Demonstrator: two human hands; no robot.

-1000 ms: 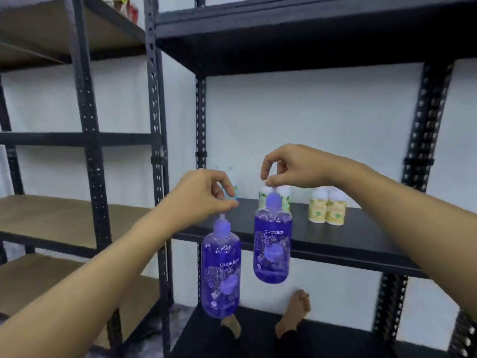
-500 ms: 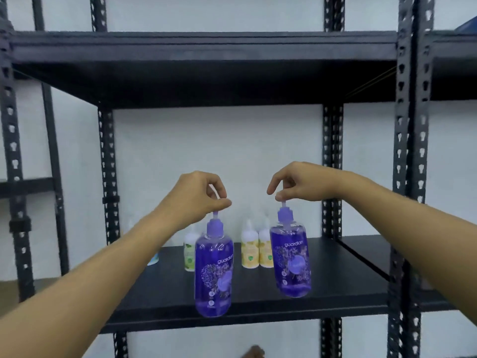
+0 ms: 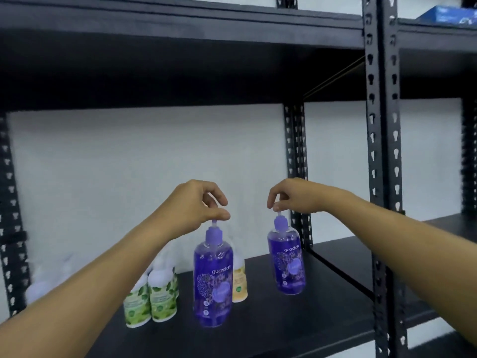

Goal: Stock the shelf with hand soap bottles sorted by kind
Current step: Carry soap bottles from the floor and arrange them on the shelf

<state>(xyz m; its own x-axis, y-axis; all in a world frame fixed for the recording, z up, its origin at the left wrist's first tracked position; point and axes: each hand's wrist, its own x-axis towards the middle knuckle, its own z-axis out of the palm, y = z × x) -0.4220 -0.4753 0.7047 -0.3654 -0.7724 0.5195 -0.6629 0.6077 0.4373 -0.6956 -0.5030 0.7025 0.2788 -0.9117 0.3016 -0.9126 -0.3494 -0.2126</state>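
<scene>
Left hand (image 3: 192, 208) pinching pump top of clear plastic bottle of purple soap (image 3: 213, 282), fingertips hiding the nozzle. Right hand (image 3: 294, 196) pinching pump of second purple soap bottle (image 3: 287, 262) the same way, nozzle likewise covered. Both bottles upright over black metal shelf (image 3: 271, 321), well apart from each other; cannot tell whether bases touch the board or hang just above. "guardian" readable in white on both; smaller print on round lavender labels too blurred. Behind left forearm: two white bottles with green leaf labels (image 3: 151, 299), partly hidden by the arm, text unreadable. Pale yellow-labelled bottle (image 3: 240, 282) mostly hidden behind left-hand purple bottle. Faint whitish bottle (image 3: 37, 290) at far left, washed out against white wall, kind not discernible. Blue package (image 3: 445, 14) on upper shelf at top right, cut off by frame edge, print illegible. Black slotted upright (image 3: 382, 151) crossing in front of right forearm region.
</scene>
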